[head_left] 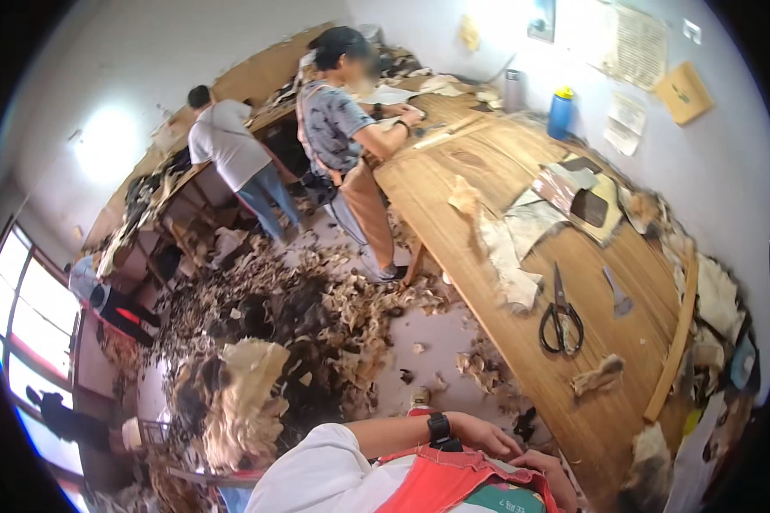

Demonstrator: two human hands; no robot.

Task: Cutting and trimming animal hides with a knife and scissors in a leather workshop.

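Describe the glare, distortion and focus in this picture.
Head view: glare washes out tall paned windows at left and a patch of white wall; head view: a long pale wooden strip bows, likely from the fisheye lens; head view: black-handled metal scissors look fairly sharp.

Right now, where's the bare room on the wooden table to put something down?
The table has bare wood between the scissors and the wooden strip, this side of the flat blade; another patch this side of the furry scrap; and more between the pale hide and the co-worker. It's crowded by the wall, past the strip, with scraps.
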